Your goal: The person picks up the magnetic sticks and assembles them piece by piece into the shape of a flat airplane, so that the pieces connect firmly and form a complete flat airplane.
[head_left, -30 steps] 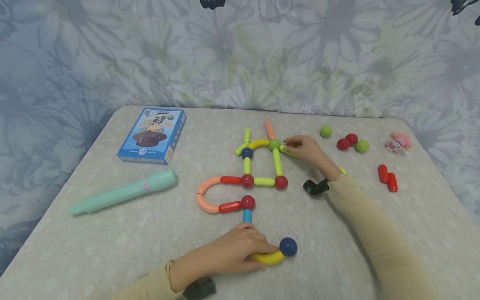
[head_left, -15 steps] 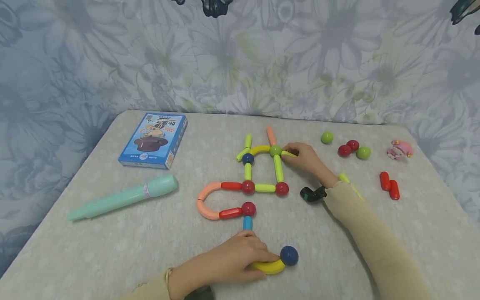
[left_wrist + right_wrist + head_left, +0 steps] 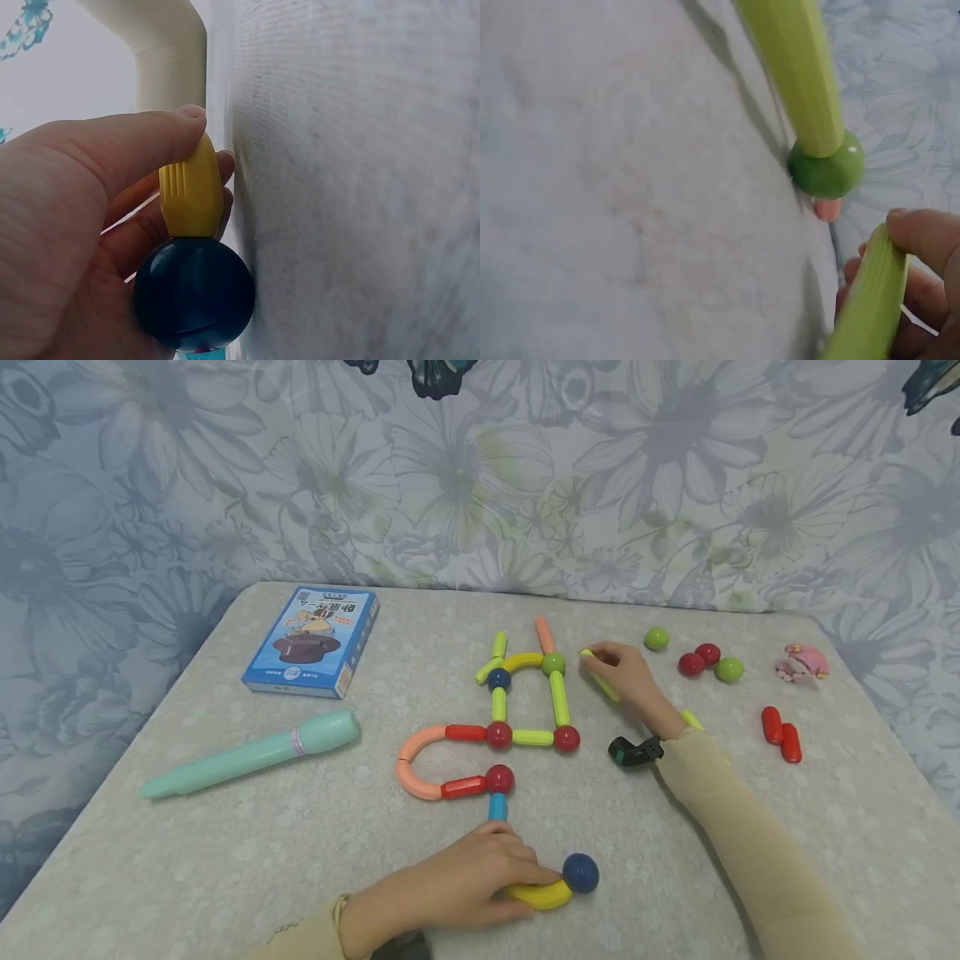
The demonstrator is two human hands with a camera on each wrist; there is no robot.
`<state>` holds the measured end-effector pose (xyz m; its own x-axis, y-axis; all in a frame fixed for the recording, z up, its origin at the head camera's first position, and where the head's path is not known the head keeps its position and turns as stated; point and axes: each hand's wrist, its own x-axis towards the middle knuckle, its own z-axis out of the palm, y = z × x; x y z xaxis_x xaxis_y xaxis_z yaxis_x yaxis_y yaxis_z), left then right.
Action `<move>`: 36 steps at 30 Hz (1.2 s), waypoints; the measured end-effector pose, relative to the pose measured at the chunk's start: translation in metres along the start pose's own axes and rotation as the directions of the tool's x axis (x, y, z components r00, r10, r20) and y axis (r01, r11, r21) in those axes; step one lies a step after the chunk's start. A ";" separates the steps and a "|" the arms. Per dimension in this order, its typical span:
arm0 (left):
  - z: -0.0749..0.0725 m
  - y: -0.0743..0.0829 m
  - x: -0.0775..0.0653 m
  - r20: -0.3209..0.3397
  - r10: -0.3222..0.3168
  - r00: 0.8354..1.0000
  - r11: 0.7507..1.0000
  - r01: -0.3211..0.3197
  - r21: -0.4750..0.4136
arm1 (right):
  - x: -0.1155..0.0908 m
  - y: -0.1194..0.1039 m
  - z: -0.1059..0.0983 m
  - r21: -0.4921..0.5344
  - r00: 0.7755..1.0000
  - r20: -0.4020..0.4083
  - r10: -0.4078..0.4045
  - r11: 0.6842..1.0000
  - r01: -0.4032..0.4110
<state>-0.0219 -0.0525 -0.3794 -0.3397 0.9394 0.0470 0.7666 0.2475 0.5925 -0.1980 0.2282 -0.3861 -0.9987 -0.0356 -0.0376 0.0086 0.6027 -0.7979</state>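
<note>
In the head view, magnetic rods and balls form a figure on the table. My right hand (image 3: 628, 678) pinches a yellow-green magnetic rod (image 3: 604, 687) between thumb and fingers, just right of the green ball (image 3: 553, 664). A gap separates rod and ball. From that ball run an orange rod (image 3: 544, 635), a curved yellow rod (image 3: 522, 659) and a straight yellow-green rod (image 3: 558, 697). Lower down, my left hand (image 3: 468, 878) grips a curved yellow rod (image 3: 191, 196), which has a dark blue ball (image 3: 581, 873) at its end. A blue rod (image 3: 497, 807) shows beyond the left fingers, below a red ball (image 3: 500, 779).
Left of the figure lie a blue box (image 3: 309, 643) and a mint-green tapered case (image 3: 251, 758). On the right are loose green balls (image 3: 729, 670), red balls (image 3: 692, 665), two red rods (image 3: 782, 735) and a pink figurine (image 3: 802, 663). Another yellow-green rod (image 3: 692, 720) lies partly behind the right sleeve.
The yellow-green rod in my right hand has come away from the green ball and shifted right, turning at a steeper slant. My left hand keeps its grip on the curved yellow rod.
</note>
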 end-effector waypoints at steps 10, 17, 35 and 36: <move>0.002 0.003 -0.001 -0.018 0.020 1.000 1.000 -0.020 0.007 | -0.075 -0.012 -0.016 0.083 0.990 0.088 0.108 0.990 -0.115; 0.001 0.002 -0.002 -0.013 0.013 1.000 1.000 -0.013 -0.005 | -0.136 -0.011 0.006 0.315 0.953 0.264 0.149 0.921 -0.231; 0.001 -0.001 -0.002 -0.032 0.039 0.999 0.998 -0.038 0.041 | -0.167 -0.026 0.034 0.551 0.927 0.308 0.215 0.754 -0.358; 0.001 -0.001 -0.002 -0.029 0.038 0.999 0.999 -0.037 0.038 | -0.168 -0.026 0.035 0.549 0.926 0.313 0.212 0.755 -0.359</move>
<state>-0.0216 -0.0540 -0.3813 -0.3263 0.9407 0.0927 0.7987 0.2219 0.5593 -0.0290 0.1910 -0.3800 -0.9066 -0.1551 -0.3924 0.3926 0.0307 -0.9192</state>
